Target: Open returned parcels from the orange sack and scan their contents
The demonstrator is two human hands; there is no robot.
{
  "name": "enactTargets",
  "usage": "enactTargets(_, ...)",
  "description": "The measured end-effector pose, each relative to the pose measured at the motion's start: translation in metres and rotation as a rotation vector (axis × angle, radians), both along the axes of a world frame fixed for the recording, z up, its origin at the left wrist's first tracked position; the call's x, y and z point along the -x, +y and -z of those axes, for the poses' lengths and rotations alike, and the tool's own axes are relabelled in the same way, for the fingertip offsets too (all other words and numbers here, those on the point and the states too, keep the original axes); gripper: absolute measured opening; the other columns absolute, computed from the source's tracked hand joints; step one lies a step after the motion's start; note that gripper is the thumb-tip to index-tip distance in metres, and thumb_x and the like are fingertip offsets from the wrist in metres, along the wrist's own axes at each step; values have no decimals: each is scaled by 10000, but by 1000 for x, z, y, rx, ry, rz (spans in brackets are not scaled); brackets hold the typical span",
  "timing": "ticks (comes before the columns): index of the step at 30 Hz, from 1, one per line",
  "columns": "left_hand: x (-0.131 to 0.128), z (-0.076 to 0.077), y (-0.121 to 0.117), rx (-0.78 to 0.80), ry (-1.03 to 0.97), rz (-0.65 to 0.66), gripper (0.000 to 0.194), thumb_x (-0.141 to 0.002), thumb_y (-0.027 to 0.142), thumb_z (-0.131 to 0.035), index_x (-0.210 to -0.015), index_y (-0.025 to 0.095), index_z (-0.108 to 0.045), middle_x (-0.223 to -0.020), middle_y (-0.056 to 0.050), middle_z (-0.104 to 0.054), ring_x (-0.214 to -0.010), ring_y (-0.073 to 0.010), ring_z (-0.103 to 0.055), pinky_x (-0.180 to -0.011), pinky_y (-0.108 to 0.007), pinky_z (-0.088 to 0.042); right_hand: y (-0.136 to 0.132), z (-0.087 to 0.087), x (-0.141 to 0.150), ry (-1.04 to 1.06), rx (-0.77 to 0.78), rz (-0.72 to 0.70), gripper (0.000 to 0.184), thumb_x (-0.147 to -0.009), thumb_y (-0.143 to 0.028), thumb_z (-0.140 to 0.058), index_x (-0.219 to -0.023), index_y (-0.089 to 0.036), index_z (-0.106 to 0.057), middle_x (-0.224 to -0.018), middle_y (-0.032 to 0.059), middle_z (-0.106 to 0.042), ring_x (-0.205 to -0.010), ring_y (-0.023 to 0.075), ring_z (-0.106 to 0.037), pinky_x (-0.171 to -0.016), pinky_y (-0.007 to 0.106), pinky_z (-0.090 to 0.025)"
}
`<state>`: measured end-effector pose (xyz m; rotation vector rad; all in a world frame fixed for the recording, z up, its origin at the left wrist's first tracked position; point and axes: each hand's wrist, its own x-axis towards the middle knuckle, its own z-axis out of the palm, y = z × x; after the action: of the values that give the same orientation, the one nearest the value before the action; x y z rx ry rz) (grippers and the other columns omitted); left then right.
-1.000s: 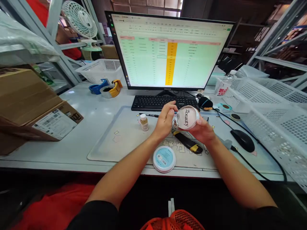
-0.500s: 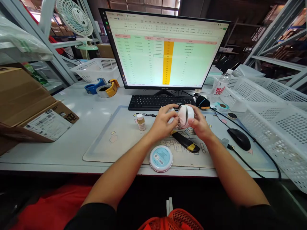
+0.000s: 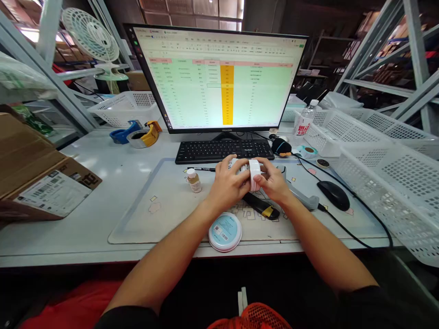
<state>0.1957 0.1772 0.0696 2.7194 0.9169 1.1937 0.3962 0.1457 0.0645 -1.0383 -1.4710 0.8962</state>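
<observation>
My left hand [image 3: 229,183] and my right hand [image 3: 274,181] meet above the desk mat, fingers curled round a small white round object [image 3: 254,174]. Its glossy rim faces me between the hands; the fingers cover much of it, and its kind cannot be made out. Just below lies a black and yellow utility knife [image 3: 261,206]. Nearer the desk edge is a round tin [image 3: 225,231] with a light blue label. Left of my hands a small bottle [image 3: 194,181] with a white cap stands upright. A grey handheld scanner [image 3: 303,197] lies beside my right wrist.
Behind my hands are a black keyboard [image 3: 219,151] and a monitor [image 3: 219,82]. Tape dispensers [image 3: 144,136] and a cardboard box [image 3: 44,169] are on the left. A mouse [image 3: 333,195], its cable and white baskets [image 3: 394,176] take up the right.
Both hands have turned the white object, so its rim now shows edge-on instead of its pinkish, slit side. The whole view has shifted slightly, and the scanner shows more fully.
</observation>
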Motion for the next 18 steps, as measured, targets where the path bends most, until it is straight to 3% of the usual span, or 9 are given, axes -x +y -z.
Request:
enactTargets(3,-2,-2,-4,19,-38,76,168,-1017,307,-596,-1068,240,-741,-1417,-97,-640,-1452,-383,-409,-1201,-618,-335,1,2,-1,37,37,-72,831,-756,-868,-747,-1292,-251,-597,-970,53,-705,-747,215,-675,-568,313,-584)
enactTargets(5,-4,-4,-4,123,-216,169,226,-1047,411,-577,-1041,225,-706,-1403,-104,-628,-1413,-336,-472,-1219,-560,-356,1,1,-3,100,56,-145,854,-789,-894,-688,-1351,-259,-587,-1079,83,-719,-833,248,-706,-592,333,-609)
enactTargets(8,-8,-7,-4,480,-611,265,524,-1063,681,-414,-1217,232,-635,-1374,-113,-622,-1298,-276,-589,-1165,-484,-461,0,1,0,103,-4,-189,885,-798,-811,-764,-1486,-317,-507,-1351,102,-665,-1047,288,-715,-763,396,-658)
enactTargets(10,-13,-5,-5,788,-798,312,690,-1037,787,-290,-1333,239,-586,-1339,-109,-650,-1216,-265,-652,-1075,-456,-547,-2,5,6,-26,-87,-186,904,-783,-665,-874,-1532,-355,-471,-1508,101,-579,-1173,300,-685,-909,441,-642)
enactTargets(13,-21,1,-5,1106,-943,334,755,-1010,826,-322,-1396,227,-571,-1272,-111,-701,-1145,-272,-708,-980,-426,-609,-3,12,16,-272,-230,-160,853,-813,-499,-901,-1544,-361,-483,-1646,103,-449,-1418,349,-541,-1046,508,-585)
enactTargets(16,-27,5,-6,1163,-1016,336,747,-1013,810,-356,-1416,220,-573,-1275,-116,-711,-1160,-275,-714,-1002,-421,-606,-4,16,22,-357,-315,-126,796,-862,-454,-862,-1553,-351,-482,-1682,105,-398,-1566,361,-361,-1111,541,-543)
enactTargets(18,-28,7,-8,1098,-995,365,739,-1021,802,-343,-1432,230,-568,-1350,-121,-682,-1203,-283,-697,-1045,-445,-588,-5,16,24,-310,-290,-123,834,-852,-485,-869,-1565,-343,-462,-1657,116,-423,-1520,357,-428,-1104,538,-552)
